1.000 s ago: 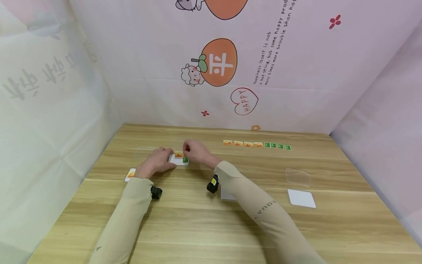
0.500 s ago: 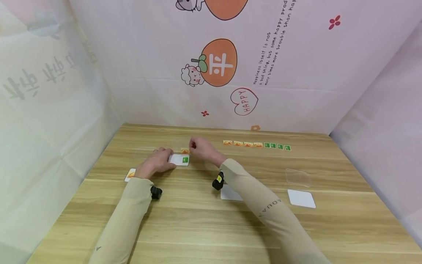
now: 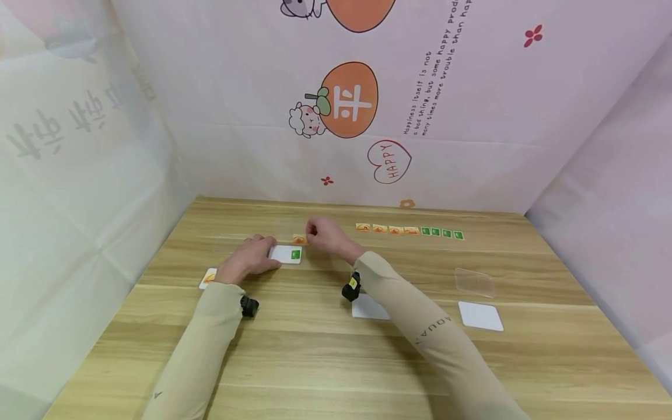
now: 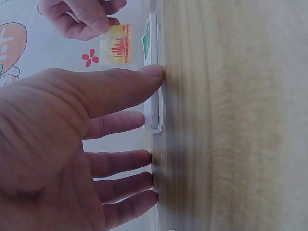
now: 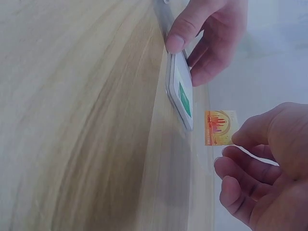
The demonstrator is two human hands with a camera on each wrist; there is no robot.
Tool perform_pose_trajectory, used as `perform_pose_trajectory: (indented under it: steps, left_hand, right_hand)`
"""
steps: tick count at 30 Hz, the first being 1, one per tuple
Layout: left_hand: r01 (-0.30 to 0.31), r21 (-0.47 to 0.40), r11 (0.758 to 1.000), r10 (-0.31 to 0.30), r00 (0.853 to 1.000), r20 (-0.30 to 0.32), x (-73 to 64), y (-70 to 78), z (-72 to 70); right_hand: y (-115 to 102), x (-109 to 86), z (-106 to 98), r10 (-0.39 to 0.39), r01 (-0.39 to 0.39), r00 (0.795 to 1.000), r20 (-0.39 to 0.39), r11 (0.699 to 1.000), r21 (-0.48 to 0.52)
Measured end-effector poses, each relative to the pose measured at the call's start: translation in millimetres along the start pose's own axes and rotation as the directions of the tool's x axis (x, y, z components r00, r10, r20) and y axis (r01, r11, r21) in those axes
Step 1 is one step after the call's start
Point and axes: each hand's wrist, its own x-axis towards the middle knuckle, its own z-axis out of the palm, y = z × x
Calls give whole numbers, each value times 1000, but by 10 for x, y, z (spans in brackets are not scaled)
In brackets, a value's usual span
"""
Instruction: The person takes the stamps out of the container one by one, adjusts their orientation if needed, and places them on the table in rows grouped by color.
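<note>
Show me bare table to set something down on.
Near you, bare table lies between the left sleeve and right sleeve, and between the green sticker row and rightmost clear sheet. It's crowded where the left hand, held white card, orange sticker and right hand cluster.

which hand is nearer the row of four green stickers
Right. The right hand, pinching an orange sticker, is left of the green stickers, with four more orange stickers between; the left hand is farther left, holding the white card.

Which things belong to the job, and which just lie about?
In the job:
orange sticker, pinched by right hand
white card with green sticker, held by left hand

Lying by, perhaps supplies:
sticker row
blank card at right
clear sheet
</note>
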Motion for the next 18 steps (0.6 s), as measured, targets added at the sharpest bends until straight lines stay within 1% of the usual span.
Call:
perform_pose_trajectory:
  steps: [6,11,18]
  left_hand:
    - [8,5,1000,-8,1000,0,7,-3,9]
    - [0,5,1000,0,1000,-2,13,-19,18]
    - [0,-3,1000,0,1000,-4,19,-26,15]
  right_hand:
    - [68,23,-9,11,-11,1000,9,1000,17]
    - [104,28,-32,24,-25,1000,11,1000,13]
    - [145,0,-111,31,-31,999,12,999,19]
